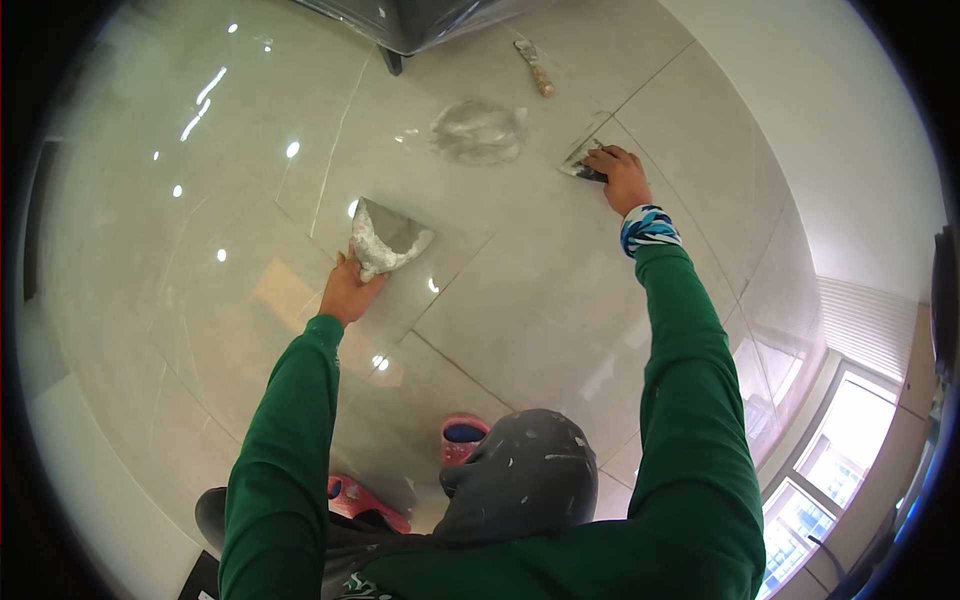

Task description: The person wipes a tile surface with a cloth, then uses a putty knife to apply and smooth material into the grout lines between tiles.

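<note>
My left hand (353, 288) grips a grey fan-shaped piece (398, 236) by its lower edge. White putty-like paste coats the near part of it, and its exact kind I cannot make out. Farther out to the right, my right hand (622, 177) is closed on a small flat scraper (579, 162), dark with whitish residue, down at the tiled floor by a joint. Fingers partly cover this scraper. Between the hands and farther away, a greyish-white smear (480, 132) spreads over the tiles. Beyond it lies a putty knife (536, 68) with a worn light handle, touched by neither hand.
Glossy beige tiles (500, 310) with dark joints reflect several lights. A dark piece of furniture (420, 22) under clear plastic stands at the far edge. A pale wall (830, 130) rises on the right, with a window (838, 440) nearer. My feet are in pink clogs (464, 438) close below.
</note>
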Available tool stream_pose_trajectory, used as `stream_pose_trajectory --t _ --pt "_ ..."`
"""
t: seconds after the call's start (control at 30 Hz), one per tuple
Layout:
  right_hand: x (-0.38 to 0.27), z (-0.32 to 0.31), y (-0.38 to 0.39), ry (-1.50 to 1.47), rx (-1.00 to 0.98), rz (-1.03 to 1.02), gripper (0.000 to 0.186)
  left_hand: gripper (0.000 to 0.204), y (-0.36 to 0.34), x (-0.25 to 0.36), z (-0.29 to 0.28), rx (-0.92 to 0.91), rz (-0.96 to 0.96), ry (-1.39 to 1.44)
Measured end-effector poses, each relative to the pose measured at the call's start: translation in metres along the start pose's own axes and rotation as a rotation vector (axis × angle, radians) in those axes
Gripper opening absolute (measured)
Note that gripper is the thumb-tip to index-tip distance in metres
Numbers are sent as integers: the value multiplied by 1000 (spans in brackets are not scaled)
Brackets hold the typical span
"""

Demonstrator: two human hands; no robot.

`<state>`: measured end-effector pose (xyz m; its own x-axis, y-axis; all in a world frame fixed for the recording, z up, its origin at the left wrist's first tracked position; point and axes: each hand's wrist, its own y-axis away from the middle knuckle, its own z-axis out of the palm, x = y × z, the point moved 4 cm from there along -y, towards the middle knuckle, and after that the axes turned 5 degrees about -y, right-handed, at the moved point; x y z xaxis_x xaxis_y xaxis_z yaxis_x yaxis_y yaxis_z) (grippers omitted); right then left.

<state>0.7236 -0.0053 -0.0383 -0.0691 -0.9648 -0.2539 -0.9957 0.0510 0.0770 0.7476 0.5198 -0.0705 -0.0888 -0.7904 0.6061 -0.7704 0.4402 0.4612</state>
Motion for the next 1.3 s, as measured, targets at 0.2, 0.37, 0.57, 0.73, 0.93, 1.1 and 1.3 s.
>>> stream_pose_trajectory --t 0.2,0.37,0.57,0.73,0.93,1.1,1.3 --pt "-20 -1 -1 72 155 -129 44 54 -3 -1 1 41 62 54" --pt "-30 -2 8 33 -3 111 52 53 -5 -3 0 4 36 -18" --pt "15 -35 -45 -2 64 444 35 48 -3 2 -2 22 61 -19" --pt "46 -29 -95 31 -33 623 36 46 0 11 -6 27 113 -24" --pt "38 3 -80 38 -65 570 35 49 1 10 -6 56 89 -20" --pt "-41 44 -25 91 -67 335 37 58 1 6 -5 73 15 -11" --pt "-106 38 33 -254 -14 394 36 60 -2 2 -9 27 23 -88"
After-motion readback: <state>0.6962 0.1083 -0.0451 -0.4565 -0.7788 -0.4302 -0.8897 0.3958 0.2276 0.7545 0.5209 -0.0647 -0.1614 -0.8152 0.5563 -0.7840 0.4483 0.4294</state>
